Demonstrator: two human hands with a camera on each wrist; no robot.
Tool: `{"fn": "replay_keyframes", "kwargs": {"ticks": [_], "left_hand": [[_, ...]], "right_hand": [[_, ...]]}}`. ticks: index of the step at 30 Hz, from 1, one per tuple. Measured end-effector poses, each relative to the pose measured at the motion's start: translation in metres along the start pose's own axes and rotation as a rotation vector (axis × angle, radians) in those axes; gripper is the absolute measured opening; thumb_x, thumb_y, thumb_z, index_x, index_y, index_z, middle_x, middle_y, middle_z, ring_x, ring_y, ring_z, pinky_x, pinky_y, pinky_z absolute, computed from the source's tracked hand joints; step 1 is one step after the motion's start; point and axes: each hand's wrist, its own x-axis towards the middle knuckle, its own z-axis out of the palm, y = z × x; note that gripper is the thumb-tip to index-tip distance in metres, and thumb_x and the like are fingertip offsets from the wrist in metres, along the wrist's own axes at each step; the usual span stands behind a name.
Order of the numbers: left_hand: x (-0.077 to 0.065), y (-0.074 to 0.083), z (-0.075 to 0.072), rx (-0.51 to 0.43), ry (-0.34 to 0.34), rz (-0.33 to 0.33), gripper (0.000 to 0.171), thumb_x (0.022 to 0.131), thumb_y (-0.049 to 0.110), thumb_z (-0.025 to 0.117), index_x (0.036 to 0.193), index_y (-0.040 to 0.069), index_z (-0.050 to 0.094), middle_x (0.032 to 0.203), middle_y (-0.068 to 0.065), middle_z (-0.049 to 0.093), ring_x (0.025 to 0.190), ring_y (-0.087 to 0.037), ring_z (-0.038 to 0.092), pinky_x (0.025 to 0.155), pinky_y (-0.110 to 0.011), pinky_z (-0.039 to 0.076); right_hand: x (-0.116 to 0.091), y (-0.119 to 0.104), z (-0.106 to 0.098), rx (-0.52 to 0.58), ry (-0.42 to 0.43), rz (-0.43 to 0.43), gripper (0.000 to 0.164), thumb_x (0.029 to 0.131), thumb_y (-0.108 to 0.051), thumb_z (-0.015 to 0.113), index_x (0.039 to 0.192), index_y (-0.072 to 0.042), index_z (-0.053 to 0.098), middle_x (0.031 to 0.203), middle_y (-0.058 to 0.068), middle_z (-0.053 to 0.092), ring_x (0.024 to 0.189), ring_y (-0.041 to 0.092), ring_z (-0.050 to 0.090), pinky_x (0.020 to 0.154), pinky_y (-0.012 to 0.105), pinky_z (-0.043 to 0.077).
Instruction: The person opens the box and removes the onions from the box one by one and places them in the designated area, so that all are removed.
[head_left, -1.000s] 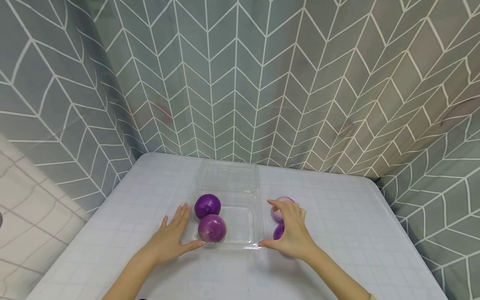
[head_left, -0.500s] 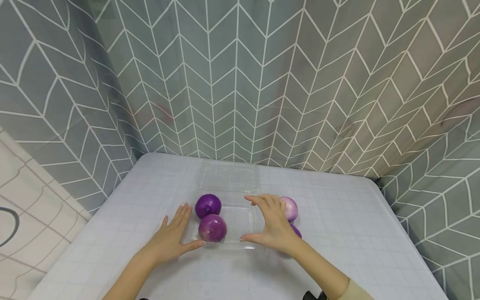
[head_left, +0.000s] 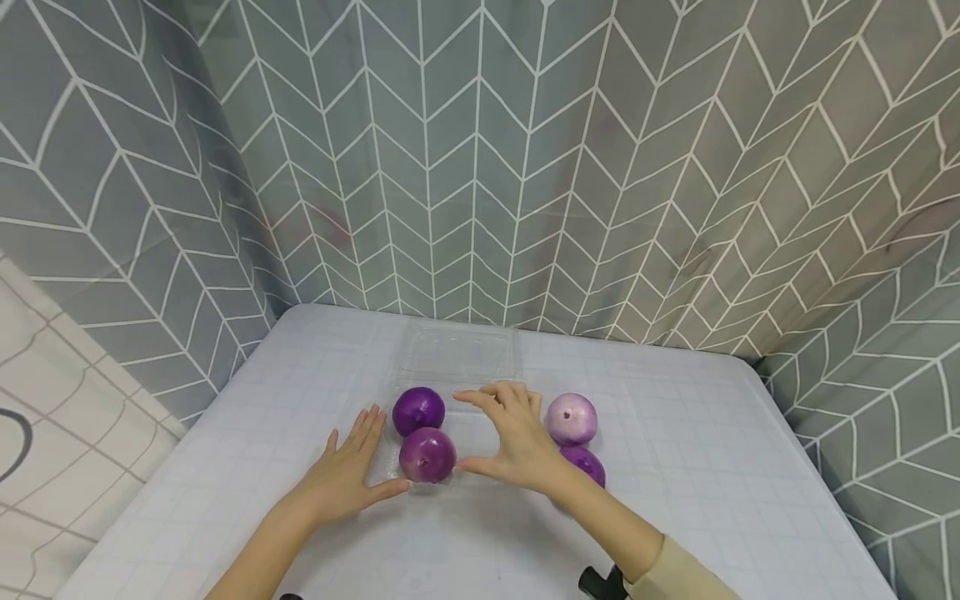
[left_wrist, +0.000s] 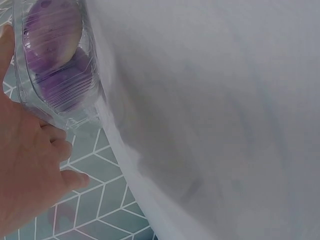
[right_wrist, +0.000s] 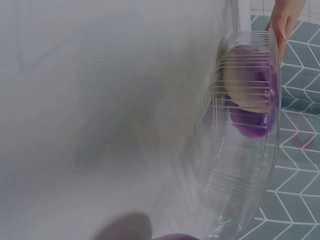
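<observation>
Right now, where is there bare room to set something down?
Bare patches: right of the loose onions, out to the table edge; left of the left hand; and between the forearms, in front of the container. Crowded: the container's left half holds two onions, and the right hand is over its other half.

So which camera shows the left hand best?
The head view: it has the whole left hand, fingers spread by the box. The left wrist view shows it large, but cropped by the left edge; the right wrist view catches only a small part near the top, past the box's end.
</observation>
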Motion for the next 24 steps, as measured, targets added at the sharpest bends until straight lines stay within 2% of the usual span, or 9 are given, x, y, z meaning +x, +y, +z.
{"fn": "replay_keyframes", "kwargs": {"ticks": [9,15,18,24], "left_hand": [[0.000,0.000,-0.001,0.004,-0.010,-0.004,0.110,0.081,0.071,0.056,0.149,-0.007,0.021,0.156,-0.023,0.018,0.144,-0.039,0.014,0.106,-0.070,0.012],[0.001,-0.004,0.004,-0.003,0.022,0.023,0.110,0.080,0.069,0.059,0.149,-0.008,0.022,0.155,-0.026,0.020,0.143,-0.041,0.016,0.104,-0.072,0.013],[0.001,-0.005,0.005,-0.002,0.040,0.034,0.109,0.079,0.068,0.061,0.148,-0.008,0.023,0.154,-0.027,0.021,0.142,-0.042,0.018,0.103,-0.073,0.014],[0.000,-0.001,0.001,-0.007,0.004,0.004,0.109,0.080,0.070,0.058,0.149,-0.007,0.022,0.155,-0.024,0.019,0.143,-0.041,0.015,0.105,-0.071,0.012]], "right_hand": [[0.007,-0.001,0.013,-0.001,-0.051,-0.050,0.075,0.065,-0.041,0.088,0.130,-0.026,0.055,0.113,0.000,0.050,0.101,0.022,0.043,0.081,0.039,0.027],[0.008,0.002,0.020,-0.035,-0.092,-0.076,0.074,0.067,-0.042,0.087,0.132,-0.028,0.055,0.115,0.001,0.049,0.103,0.024,0.045,0.082,0.040,0.028],[0.011,0.003,0.023,-0.090,-0.159,-0.091,0.075,0.068,-0.041,0.086,0.135,-0.030,0.053,0.117,0.000,0.048,0.107,0.023,0.044,0.084,0.040,0.029],[0.015,0.002,0.033,-0.198,-0.325,-0.169,0.079,0.069,-0.041,0.085,0.138,-0.033,0.049,0.124,0.000,0.046,0.113,0.019,0.041,0.084,0.037,0.031]]}}
